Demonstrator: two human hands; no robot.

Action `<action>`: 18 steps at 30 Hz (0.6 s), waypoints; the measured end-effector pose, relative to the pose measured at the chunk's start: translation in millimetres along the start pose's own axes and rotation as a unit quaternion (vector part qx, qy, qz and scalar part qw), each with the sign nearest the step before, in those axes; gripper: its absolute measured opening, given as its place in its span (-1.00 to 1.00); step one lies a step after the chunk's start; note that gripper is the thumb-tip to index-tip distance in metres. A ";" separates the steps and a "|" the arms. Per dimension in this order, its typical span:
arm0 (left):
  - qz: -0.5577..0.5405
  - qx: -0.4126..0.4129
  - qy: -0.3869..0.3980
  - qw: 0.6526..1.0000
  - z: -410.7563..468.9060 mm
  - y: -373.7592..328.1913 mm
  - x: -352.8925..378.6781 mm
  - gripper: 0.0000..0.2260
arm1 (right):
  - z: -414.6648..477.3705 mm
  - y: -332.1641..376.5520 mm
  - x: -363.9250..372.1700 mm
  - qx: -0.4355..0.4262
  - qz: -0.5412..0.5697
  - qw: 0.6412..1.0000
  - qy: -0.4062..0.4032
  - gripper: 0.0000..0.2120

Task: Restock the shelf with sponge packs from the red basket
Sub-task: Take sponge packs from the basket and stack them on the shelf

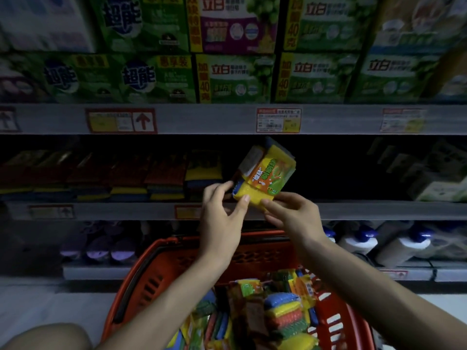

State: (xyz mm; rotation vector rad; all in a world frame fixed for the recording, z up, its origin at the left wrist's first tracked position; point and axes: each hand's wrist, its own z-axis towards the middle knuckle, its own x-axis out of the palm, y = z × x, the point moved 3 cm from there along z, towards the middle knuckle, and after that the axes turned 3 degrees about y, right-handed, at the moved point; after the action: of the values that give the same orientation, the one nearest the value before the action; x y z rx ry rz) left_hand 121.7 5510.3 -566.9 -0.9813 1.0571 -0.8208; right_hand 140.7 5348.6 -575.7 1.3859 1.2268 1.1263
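A yellow sponge pack (265,175) with an orange and green label is held tilted in front of the dark middle shelf (353,210). My left hand (222,213) grips its lower left corner with thumb and fingers. My right hand (293,213) pinches its lower right edge. Below my arms stands the red basket (156,263), holding several more colourful sponge packs (280,314). Rows of sponge packs (126,180) fill the left part of the middle shelf; the space behind the held pack is dark.
The top shelf carries green boxes (235,77) with price tags (278,120) on its rail. White bottles with blue caps (394,243) stand on the bottom shelf at right, purple items (101,248) at left. Pale packages (439,183) sit at far right.
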 end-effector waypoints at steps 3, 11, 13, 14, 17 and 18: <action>-0.010 -0.021 0.001 1.000 8.6 0.7 0.9 -0.56 | 14.7 0.8 2.5 -0.020 -0.016 1.000 -0.013 -0.67; -0.045 -0.103 0.042 0.993 14.1 9.2 14.4 -0.53 | 51.3 -11.5 -2.7 -0.037 -0.115 0.991 -0.060 -0.80; -0.063 -0.131 0.050 0.988 14.1 11.3 14.8 -0.50 | 56.7 -11.1 -2.6 -0.035 -0.118 0.990 -0.062 -0.83; -0.070 -0.138 0.054 0.987 14.6 11.6 14.3 -0.49 | 59.0 -10.8 -2.1 -0.035 -0.125 0.990 -0.060 -0.80; -0.099 -0.150 0.048 0.983 17.4 13.2 13.2 -0.46 | 62.0 -6.3 0.0 -0.036 -0.148 0.987 -0.058 -0.75; -0.108 -0.152 0.048 0.981 17.9 13.2 12.9 -0.45 | 63.1 -3.9 0.6 -0.037 -0.149 0.986 -0.059 -0.75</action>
State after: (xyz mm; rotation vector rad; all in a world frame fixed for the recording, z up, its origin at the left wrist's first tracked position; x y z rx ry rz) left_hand 143.6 5507.8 -580.1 -1.3441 1.1954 -0.9066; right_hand 202.6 5345.0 -588.3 1.1519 1.2457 0.8612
